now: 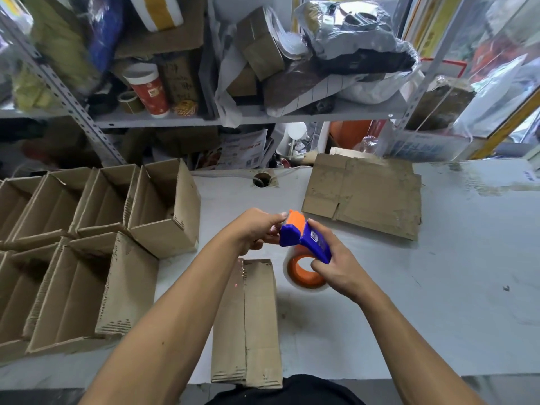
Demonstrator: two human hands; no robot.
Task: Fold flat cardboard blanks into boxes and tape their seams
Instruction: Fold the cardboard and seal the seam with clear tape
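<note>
Head: tape dispenser above box.

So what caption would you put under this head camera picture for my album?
Both hands hold a blue-and-orange tape dispenser above a folded cardboard box, open boxes waiting on the left.

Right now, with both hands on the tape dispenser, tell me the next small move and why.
Probably bring the tape dispenser down onto the far end of the folded box and start along its centre seam. The right hand grips the dispenser, the left hand pinches at its orange front end, seemingly freeing the tape end, and the box's flaps lie closed under the hands.
</note>
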